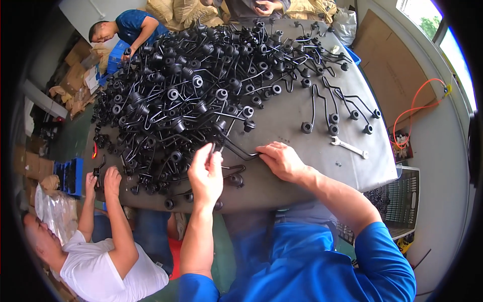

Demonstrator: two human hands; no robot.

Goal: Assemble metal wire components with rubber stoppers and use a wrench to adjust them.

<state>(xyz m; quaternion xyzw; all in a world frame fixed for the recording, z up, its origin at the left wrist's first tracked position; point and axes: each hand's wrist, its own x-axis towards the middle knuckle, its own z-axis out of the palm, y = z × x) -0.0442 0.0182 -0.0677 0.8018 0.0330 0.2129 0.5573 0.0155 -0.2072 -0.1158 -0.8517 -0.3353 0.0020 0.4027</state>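
Observation:
A bent black metal rod (238,149) lies between my hands near the front of the grey table. My left hand (206,176) is closed in a pinch beside its left part, at the edge of the heap; exactly what the fingertips grip is partly hidden. My right hand (283,160) holds the rod's right end with its fingertips, low over the tabletop. Just behind my left hand rises a big heap of similar black rods with round bushings (201,80). A black bushing (235,179) on another rod sits to the right of my left hand.
Several bushed rods (333,119) and an open-ended wrench (350,148) lie on the table's (302,186) right side. A co-worker in white (105,256) handles a part at left; two others stand at the far side. A black crate (405,201) is at right.

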